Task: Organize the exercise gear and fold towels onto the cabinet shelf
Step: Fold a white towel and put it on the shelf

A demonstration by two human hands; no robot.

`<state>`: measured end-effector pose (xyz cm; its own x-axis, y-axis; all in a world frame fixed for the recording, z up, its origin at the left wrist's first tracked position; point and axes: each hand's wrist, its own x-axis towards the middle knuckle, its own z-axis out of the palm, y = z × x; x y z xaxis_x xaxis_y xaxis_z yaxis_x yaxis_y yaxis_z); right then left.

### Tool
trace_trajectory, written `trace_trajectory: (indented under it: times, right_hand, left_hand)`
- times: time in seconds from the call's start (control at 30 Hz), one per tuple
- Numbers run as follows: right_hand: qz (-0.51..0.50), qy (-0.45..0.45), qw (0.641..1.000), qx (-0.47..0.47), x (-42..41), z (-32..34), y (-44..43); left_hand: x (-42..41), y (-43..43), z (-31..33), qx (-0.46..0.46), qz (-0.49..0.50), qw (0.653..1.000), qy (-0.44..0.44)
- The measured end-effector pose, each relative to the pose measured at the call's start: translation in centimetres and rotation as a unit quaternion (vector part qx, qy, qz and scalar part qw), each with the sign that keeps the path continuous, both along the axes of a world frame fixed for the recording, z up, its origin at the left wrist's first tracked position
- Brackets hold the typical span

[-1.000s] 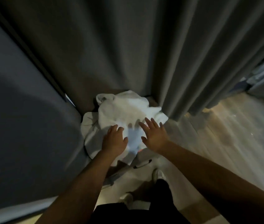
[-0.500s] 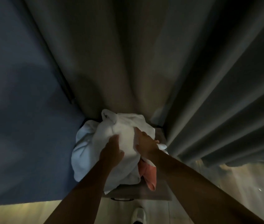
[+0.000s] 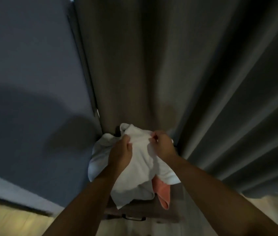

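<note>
white towel point(image 3: 140, 160), gripped by left hand point(image 3: 120, 153), right hand point(image 3: 162, 144)

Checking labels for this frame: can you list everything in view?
white towel: one held, maybe more bunched beneath; white; centre, on the brown top
pink cloth: one; pink; hanging out under the towel, right side
brown top: one; brown; beneath the cloths
curtain: one; grey; behind and to the right
wall: blue-grey; left
floor: pale wood; bottom corners
left hand: grips the towel's upper left
right hand: pinches the towel's upper right
</note>
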<state>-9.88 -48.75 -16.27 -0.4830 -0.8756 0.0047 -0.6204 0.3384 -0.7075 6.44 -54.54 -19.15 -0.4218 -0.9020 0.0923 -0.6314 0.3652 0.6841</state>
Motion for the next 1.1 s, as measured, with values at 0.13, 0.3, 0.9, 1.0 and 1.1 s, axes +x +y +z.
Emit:
trace_trajectory:
  times: [0.13,0.3,0.9,1.0,1.1]
  right_hand:
    - [-0.015,-0.032,0.991,-0.13,2.6,8.7,-1.9]
    - [-0.043,-0.066,0.96,-0.27,4.4,20.2,-2.8]
    - [0.037,-0.025,0.878,-0.476,8.3,42.5,0.8]
    - [0.07,-0.044,0.891,-0.447,8.7,41.8,1.2]
    - [0.159,-0.08,0.91,-0.374,8.7,37.7,1.5]
  left_hand:
    - [1.6,-1.3,9.4,-0.022,0.018,0.993,0.118]
    - [1.9,-3.3,23.2,-0.143,0.001,0.973,0.179]
    - [6.9,-1.0,44.9,-0.288,-0.017,0.948,0.134]
    - [6.9,0.1,47.9,-0.274,-0.009,0.936,0.223]
    - [7.0,1.2,50.3,-0.277,-0.027,0.926,0.257]
